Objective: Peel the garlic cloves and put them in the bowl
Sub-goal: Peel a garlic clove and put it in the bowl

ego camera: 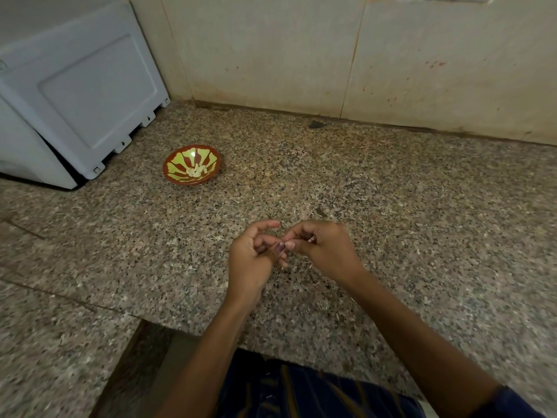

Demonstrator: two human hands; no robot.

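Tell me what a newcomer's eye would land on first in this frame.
Likely the two hands meeting low in the middle over the speckled counter: the left hand and right hand pinch a small purplish garlic clove between their fingertips. Next, the red and green bowl to the back left, with pale peeled cloves in it, beside a white appliance.

The hands (284, 245) are blurred and mostly cover a purplish garlic clove (280, 247) pinched between them

Bare counter (391, 188) lies between the hands and the bowl (192, 165); a white appliance (78, 95) crowds the bowl's left.
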